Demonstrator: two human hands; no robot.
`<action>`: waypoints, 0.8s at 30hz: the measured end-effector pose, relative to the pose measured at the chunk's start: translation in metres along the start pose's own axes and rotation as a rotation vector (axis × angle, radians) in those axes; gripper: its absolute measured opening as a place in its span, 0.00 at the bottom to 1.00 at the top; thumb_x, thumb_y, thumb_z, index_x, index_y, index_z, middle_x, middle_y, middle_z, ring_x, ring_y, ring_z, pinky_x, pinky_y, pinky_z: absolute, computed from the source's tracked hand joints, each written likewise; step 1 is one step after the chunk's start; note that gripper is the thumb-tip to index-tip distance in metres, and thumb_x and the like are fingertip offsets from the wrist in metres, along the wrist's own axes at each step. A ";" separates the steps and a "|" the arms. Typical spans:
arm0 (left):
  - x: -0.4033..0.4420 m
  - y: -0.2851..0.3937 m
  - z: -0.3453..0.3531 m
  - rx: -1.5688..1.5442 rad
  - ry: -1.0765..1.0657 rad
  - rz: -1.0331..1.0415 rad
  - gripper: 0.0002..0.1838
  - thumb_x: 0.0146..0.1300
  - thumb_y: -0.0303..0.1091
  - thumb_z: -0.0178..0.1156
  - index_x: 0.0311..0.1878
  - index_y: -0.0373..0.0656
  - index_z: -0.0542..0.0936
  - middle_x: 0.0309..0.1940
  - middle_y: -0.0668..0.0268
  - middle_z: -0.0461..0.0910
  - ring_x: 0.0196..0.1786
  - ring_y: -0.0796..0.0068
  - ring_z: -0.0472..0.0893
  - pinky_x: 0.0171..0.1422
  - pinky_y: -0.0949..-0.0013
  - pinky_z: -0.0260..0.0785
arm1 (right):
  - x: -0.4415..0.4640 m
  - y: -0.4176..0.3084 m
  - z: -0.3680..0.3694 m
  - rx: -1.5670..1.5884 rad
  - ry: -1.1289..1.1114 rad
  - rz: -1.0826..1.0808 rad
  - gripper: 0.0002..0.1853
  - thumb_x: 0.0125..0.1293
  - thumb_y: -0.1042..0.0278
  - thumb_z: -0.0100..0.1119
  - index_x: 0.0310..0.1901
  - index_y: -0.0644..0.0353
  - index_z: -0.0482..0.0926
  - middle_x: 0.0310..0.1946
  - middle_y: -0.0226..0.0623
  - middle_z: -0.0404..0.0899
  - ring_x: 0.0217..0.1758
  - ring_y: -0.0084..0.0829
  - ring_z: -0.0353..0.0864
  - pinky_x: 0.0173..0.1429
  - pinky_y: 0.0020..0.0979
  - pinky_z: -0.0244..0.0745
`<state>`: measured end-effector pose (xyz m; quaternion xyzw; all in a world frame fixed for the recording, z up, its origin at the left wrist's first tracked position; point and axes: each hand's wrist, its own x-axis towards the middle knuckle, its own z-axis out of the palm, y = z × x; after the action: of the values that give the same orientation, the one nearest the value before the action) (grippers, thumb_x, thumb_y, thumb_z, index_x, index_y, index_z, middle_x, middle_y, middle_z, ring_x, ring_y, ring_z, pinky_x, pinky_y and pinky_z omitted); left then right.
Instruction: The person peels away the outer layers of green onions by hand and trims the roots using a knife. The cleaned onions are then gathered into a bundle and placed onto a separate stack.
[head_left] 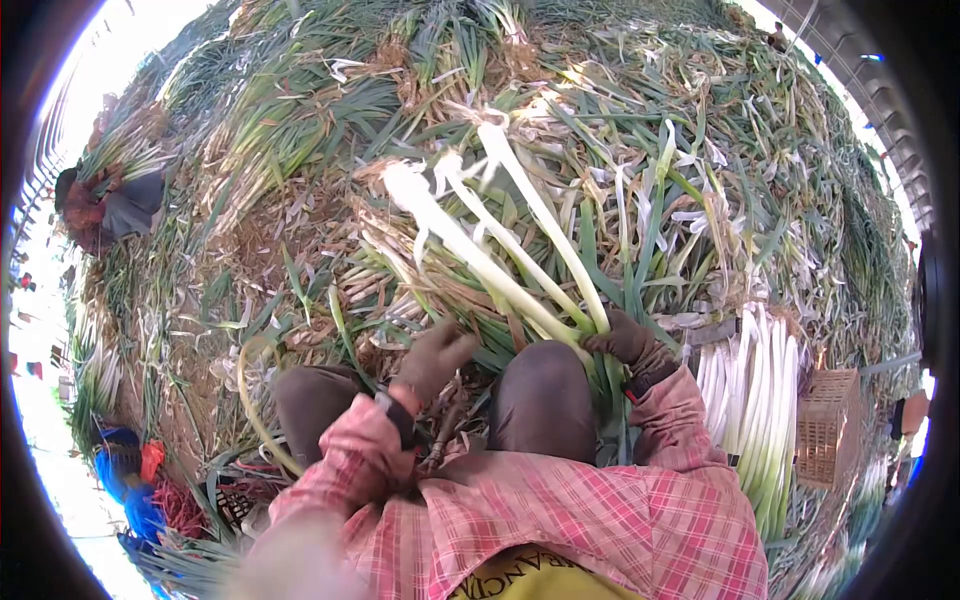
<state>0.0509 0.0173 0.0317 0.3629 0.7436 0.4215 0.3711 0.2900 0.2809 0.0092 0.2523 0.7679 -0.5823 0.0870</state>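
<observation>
My right hand (pixel 622 338), in a dark glove, grips several long green onions (pixel 490 265) near where the white stalks turn green. Their root ends fan out away from me, toward the upper left. Over the leaf litter between my knees, my left hand (pixel 437 358), also gloved, is raised with its fingers bent together; whether anything small is in it is hidden. A brown pile of roots and dry leaves (pixel 385 240) lies beyond that hand. To the right of my right arm rests a row of clean white-stemmed onions (pixel 758 390), side by side.
A woven basket (pixel 828 428) stands right of the row. Loose onions and leaves (pixel 300 130) cover the ground ahead. At the far left another person (pixel 105 205) sits with onions. Blue and red items (pixel 135 485) lie at the lower left.
</observation>
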 end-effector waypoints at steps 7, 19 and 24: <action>0.069 0.056 -0.002 -0.948 0.141 -0.072 0.17 0.68 0.44 0.56 0.41 0.36 0.77 0.25 0.66 0.78 0.24 0.77 0.76 0.29 0.72 0.70 | 0.023 -0.011 0.006 -0.128 -0.022 -0.264 0.25 0.56 0.52 0.68 0.50 0.61 0.78 0.37 0.38 0.82 0.38 0.27 0.79 0.46 0.34 0.74; 0.027 0.071 -0.060 -0.030 0.871 0.213 0.19 0.56 0.36 0.66 0.41 0.28 0.76 0.33 0.61 0.79 0.30 0.76 0.78 0.33 0.70 0.73 | 0.054 -0.090 0.028 -0.174 -0.052 -0.341 0.28 0.56 0.55 0.69 0.54 0.62 0.75 0.40 0.42 0.83 0.43 0.29 0.82 0.48 0.35 0.76; 0.044 0.070 -0.131 -0.467 0.124 0.083 0.25 0.54 0.37 0.68 0.50 0.30 0.73 0.41 0.57 0.79 0.36 0.76 0.80 0.35 0.68 0.76 | 0.037 -0.101 0.030 -0.273 -0.033 -0.329 0.25 0.56 0.53 0.68 0.50 0.62 0.79 0.34 0.39 0.84 0.38 0.31 0.81 0.47 0.35 0.75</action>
<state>-0.0656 0.0343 0.1322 0.2708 0.6320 0.6182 0.3809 0.2038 0.2439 0.0697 0.0999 0.8688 -0.4835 0.0367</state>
